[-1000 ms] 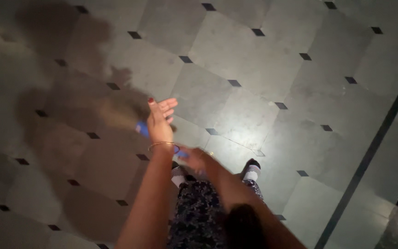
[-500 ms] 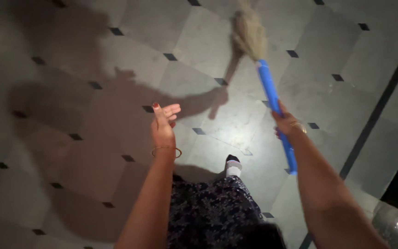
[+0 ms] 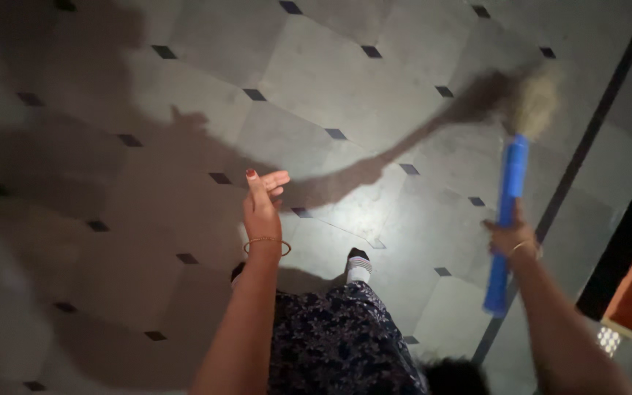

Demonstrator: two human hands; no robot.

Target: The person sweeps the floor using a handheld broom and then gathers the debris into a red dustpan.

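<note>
right hand grips broom | bristles blurred | left hand empty

Right hand grips blue broom (bristles blurred); left hand empty.

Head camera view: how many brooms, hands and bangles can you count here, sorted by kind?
Brooms: 1, a grass broom with a blue handle, held by the right hand
Hands: 2, that right hand and the empty left hand, fingers spread
Bangles: 2, a thin bangle on the left wrist and one on the right wrist
Total: 5
</note>
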